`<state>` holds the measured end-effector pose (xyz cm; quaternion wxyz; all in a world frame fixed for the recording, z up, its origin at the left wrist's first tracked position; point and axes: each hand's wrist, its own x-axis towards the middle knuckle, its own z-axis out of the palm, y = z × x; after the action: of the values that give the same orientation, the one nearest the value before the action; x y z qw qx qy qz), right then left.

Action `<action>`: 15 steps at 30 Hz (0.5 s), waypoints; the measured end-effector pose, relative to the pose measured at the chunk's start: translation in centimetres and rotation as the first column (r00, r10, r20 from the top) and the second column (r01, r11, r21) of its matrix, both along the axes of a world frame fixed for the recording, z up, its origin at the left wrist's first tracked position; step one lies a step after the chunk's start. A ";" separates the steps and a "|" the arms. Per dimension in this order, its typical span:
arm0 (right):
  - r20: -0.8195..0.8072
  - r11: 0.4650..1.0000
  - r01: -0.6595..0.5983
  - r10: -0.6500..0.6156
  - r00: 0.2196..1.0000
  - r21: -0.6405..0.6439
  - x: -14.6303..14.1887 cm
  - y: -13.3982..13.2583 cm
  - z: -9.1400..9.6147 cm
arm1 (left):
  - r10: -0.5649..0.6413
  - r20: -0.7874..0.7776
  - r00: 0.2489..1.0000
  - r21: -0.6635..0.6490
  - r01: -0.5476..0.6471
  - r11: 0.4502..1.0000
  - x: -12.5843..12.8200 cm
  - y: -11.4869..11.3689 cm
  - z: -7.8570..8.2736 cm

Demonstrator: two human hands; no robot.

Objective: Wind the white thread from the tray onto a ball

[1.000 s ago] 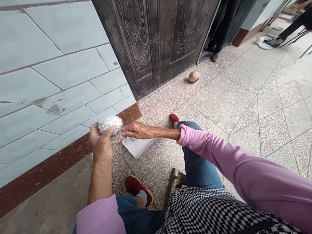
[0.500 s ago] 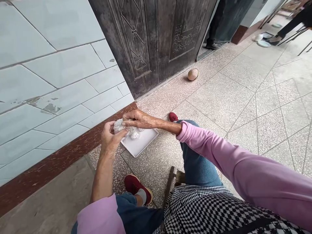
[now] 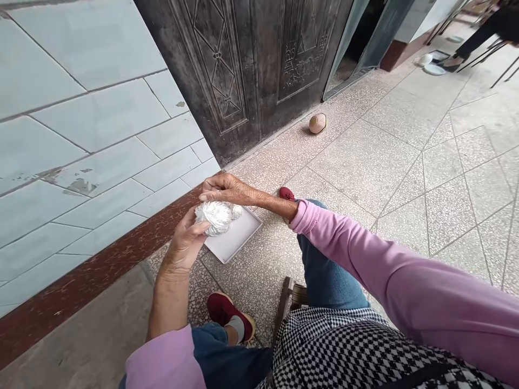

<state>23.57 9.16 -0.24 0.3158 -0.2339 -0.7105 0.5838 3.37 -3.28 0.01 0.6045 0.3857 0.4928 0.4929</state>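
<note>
A white bristly ball point(image 3: 217, 216) sits between both of my hands, just above a flat white tray point(image 3: 237, 237) on the floor. My left hand point(image 3: 186, 240) cups the ball from below and behind. My right hand point(image 3: 225, 190) comes in from the right and rests its fingers on top of the ball, pinching at its bristles. Pink sleeves cover both my arms. My knees in blue jeans and my dark red shoes point(image 3: 227, 313) show below the hands.
A tiled wall point(image 3: 81, 135) with a red-brown base runs along the left. A dark embossed metal door point(image 3: 251, 70) stands ahead, with a small ball point(image 3: 318, 123) on the terrazzo floor before it. A wooden stool edge point(image 3: 286, 305) is under me. White dishes point(image 3: 430, 64) lie far right.
The bristly ball was held out at the left by my left hand; both hands have since drawn it in over the tray, the right hand closing on its top.
</note>
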 end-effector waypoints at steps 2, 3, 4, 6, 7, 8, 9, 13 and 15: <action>-0.027 1.000 0.013 -0.013 1.000 -0.010 0.0 0.1 -0.5 | -0.008 0.011 1.000 0.007 0.008 1.000 0.2 0.0 0.0; -0.039 1.000 0.014 -0.015 0.999 -0.018 -0.1 0.3 -0.8 | -0.016 0.015 1.000 0.008 0.016 1.000 0.4 -0.1 0.0; -0.049 1.000 0.014 -0.015 0.999 -0.028 -0.2 0.5 -1.2 | -0.021 0.022 1.000 0.012 0.020 1.000 0.4 -0.2 0.0; -0.064 0.999 0.019 -0.022 0.998 -0.050 -0.6 1.0 -2.2 | 0.003 0.054 0.999 0.042 -0.006 0.999 0.5 -0.2 0.1; -0.065 0.998 0.025 -0.028 0.997 -0.055 -0.8 1.1 -2.7 | 0.032 0.079 0.996 0.064 -0.037 0.997 0.4 -0.2 0.2; -0.058 0.998 0.035 -0.038 0.998 -0.050 -1.1 1.2 -3.1 | 0.066 0.108 0.992 0.086 -0.075 0.993 0.3 -0.2 0.3; -0.040 0.998 0.045 -0.046 0.998 -0.034 -1.4 1.2 -3.5 | 0.105 0.138 0.985 0.108 -0.120 0.987 0.2 -0.1 0.4; 0.074 0.994 -0.005 -0.003 0.997 0.110 -2.2 -0.5 -3.9 | 0.280 0.230 0.932 0.161 -0.320 0.934 -0.2 0.5 0.6; 0.147 0.982 -0.084 0.059 0.987 0.169 -2.3 -2.3 -3.7 | 0.347 0.240 0.907 0.187 -0.394 0.900 -0.6 0.9 0.5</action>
<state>21.31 6.88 -3.98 0.2628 -0.2202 -0.7874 0.5123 2.79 -2.41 0.55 0.4966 0.3004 0.4332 0.6895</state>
